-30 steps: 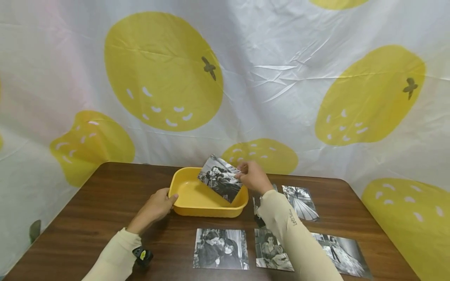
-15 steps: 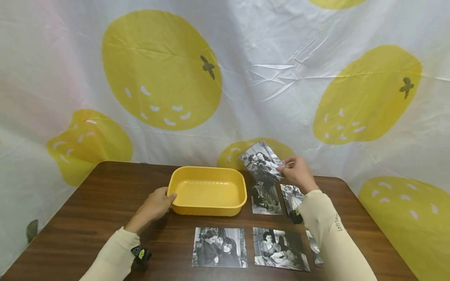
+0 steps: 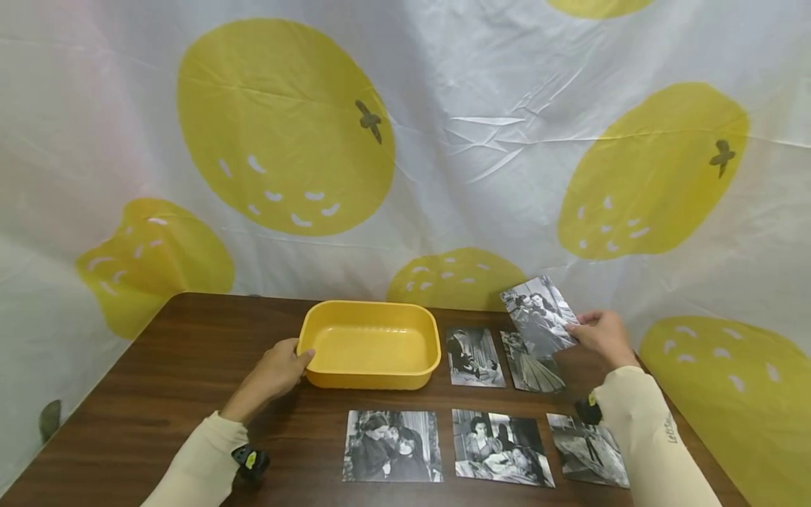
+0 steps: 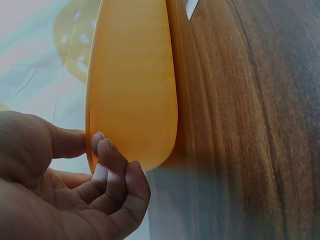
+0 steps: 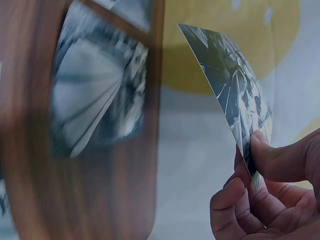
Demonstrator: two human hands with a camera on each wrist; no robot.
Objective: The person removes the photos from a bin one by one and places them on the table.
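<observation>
My left hand [image 3: 279, 372] grips the left end of a yellow plastic tub [image 3: 370, 380], thumb over the rim and fingers curled against the outer wall, as the left wrist view shows. The tub's floor is bare. My right hand [image 3: 605, 336] pinches a black-and-white photo [image 3: 541, 315] by its edge, thumb on the picture side [image 5: 245, 95]. The photo is raised and tilted at the back right, overlapping a photo of a wide pleated skirt [image 3: 533, 366] in the head view. Left of that lies another photo [image 3: 475, 358], beside the tub.
A front row of photos lies on the brown wooden table [image 3: 158, 394]: an embracing group [image 3: 393, 447], a seated woman [image 3: 503, 449], and a pale gown [image 3: 589, 451] partly covered by my right sleeve. Behind the table hangs a white curtain [image 3: 456, 176] with yellow fruit prints.
My right hand has carried the photo from above the tub rightward to the table's back right, uncovering the back-row photos. My left hand keeps its grip on the tub.
</observation>
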